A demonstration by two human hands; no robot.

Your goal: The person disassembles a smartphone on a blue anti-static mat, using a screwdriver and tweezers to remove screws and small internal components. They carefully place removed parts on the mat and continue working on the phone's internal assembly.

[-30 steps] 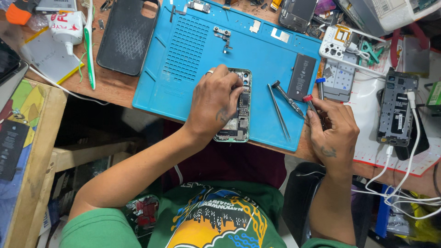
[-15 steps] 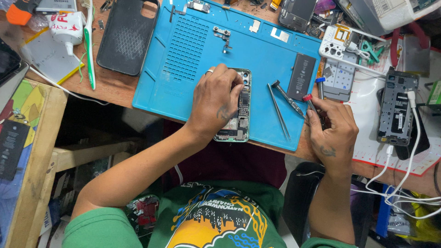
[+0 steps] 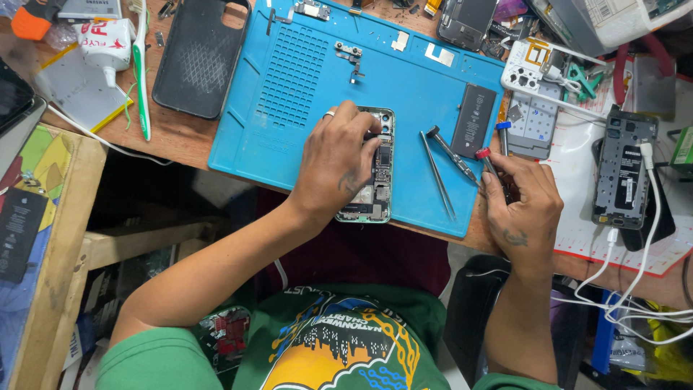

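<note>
Two hands work over the blue repair mat [image 3: 303,87]. The left hand [image 3: 338,162] lies spread on an opened phone [image 3: 375,173] near the mat's front edge, fingers pressing its upper half. The right hand [image 3: 523,206], just off the mat's right edge, is closed around a red-capped screwdriver [image 3: 485,160]. On the mat between them lie tweezers [image 3: 437,173], and a black battery [image 3: 473,119] lies farther back.
</note>
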